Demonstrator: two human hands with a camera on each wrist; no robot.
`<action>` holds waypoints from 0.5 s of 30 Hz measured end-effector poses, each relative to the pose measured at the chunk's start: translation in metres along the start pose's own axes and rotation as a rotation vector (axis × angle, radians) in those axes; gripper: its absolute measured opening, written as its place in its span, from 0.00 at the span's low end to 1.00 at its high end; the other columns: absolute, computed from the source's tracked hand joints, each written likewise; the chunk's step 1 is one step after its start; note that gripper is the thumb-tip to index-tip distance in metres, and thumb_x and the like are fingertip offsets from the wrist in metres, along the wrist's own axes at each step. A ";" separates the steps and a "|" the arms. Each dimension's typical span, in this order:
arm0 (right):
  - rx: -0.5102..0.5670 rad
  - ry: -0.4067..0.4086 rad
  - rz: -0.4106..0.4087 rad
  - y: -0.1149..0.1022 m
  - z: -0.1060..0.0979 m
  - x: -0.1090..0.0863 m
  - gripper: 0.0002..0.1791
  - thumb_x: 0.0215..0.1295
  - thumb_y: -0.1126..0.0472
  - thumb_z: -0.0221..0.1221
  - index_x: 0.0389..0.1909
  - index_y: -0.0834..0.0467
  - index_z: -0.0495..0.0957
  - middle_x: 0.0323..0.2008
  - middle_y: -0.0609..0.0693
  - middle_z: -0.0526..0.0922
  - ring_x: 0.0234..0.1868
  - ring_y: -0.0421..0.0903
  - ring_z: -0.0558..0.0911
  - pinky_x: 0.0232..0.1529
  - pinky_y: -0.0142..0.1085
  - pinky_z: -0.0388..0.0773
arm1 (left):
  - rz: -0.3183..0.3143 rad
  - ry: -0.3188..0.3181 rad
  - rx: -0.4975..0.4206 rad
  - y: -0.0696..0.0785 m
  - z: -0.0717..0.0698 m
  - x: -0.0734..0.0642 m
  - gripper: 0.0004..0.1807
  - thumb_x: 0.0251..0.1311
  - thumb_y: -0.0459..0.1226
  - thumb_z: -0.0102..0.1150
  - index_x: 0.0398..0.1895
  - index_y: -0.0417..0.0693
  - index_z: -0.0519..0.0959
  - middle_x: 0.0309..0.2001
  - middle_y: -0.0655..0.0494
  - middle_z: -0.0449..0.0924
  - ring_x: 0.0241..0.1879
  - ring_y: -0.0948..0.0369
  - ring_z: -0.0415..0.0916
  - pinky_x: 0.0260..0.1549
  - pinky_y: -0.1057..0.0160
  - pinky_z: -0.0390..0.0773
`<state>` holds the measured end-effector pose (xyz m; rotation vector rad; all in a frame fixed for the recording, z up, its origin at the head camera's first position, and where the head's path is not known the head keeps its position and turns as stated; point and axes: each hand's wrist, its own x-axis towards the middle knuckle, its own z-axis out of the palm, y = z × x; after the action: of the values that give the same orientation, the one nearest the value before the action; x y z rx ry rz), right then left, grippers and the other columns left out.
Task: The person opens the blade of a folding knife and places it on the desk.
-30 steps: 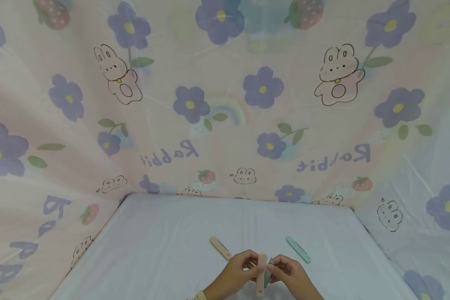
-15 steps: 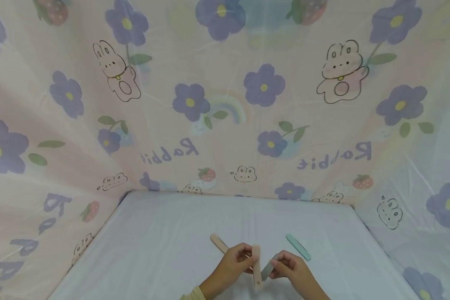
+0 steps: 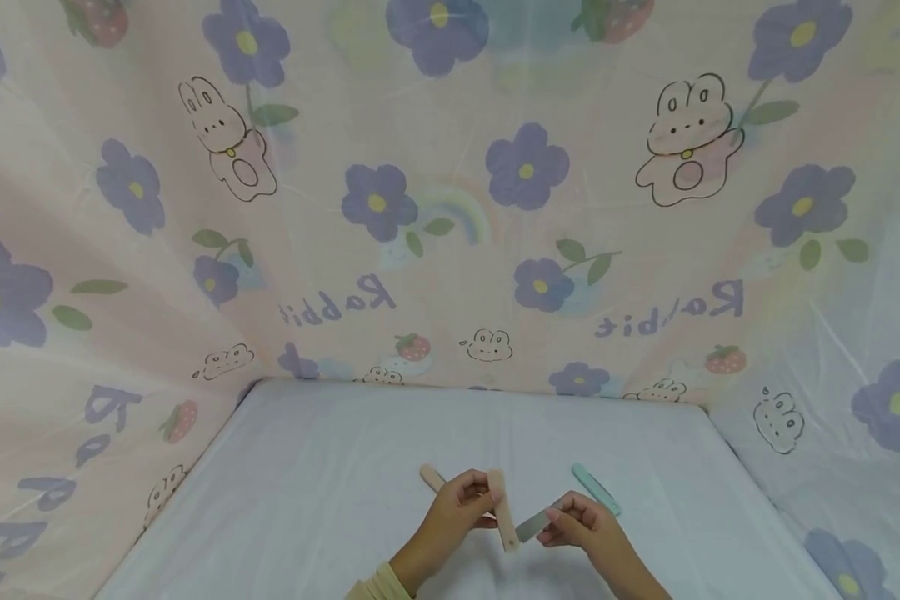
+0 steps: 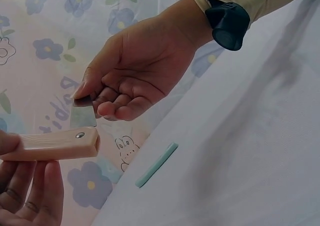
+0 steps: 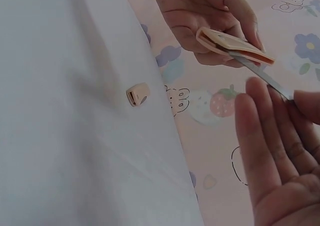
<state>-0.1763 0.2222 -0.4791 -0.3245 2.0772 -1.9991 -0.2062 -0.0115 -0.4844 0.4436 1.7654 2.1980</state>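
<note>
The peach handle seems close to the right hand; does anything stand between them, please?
Yes, the metal blade: it juts from the riveted end of the peach handle and is pinched by the right hand. Nothing else visible stands there.

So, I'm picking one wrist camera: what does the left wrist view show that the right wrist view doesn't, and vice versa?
Only the left wrist view: the mint-green folding knife, plus a dark wrist device and a beige sleeve.

Only the right wrist view: a second peach knife handle, roughly end-on.

Both: the white table, the rabbit-print sheet, the left hand holding the peach folding knife, and the right hand pinching its blade.
</note>
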 end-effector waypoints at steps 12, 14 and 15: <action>0.039 0.029 -0.025 0.001 -0.001 -0.001 0.15 0.69 0.60 0.52 0.40 0.72 0.68 0.36 0.63 0.81 0.39 0.54 0.83 0.44 0.44 0.80 | 0.008 0.035 -0.079 0.004 -0.005 0.000 0.15 0.61 0.36 0.58 0.46 0.33 0.72 0.37 0.48 0.79 0.38 0.58 0.78 0.40 0.59 0.81; 0.052 0.048 -0.021 0.001 -0.001 -0.001 0.14 0.68 0.60 0.52 0.39 0.71 0.69 0.36 0.62 0.81 0.39 0.54 0.83 0.44 0.44 0.80 | 0.012 0.040 -0.089 0.003 -0.006 0.001 0.15 0.62 0.36 0.58 0.46 0.34 0.72 0.37 0.48 0.79 0.38 0.58 0.78 0.40 0.59 0.81; 0.061 0.058 -0.016 0.002 -0.001 -0.001 0.14 0.68 0.60 0.53 0.39 0.70 0.69 0.35 0.61 0.81 0.39 0.54 0.83 0.44 0.44 0.80 | 0.012 0.041 -0.093 0.003 -0.007 0.001 0.15 0.62 0.36 0.58 0.46 0.34 0.72 0.38 0.48 0.79 0.38 0.58 0.78 0.40 0.59 0.81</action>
<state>-0.1755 0.2234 -0.4809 -0.2762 2.0480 -2.1005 -0.2099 -0.0176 -0.4831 0.3916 1.6767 2.3020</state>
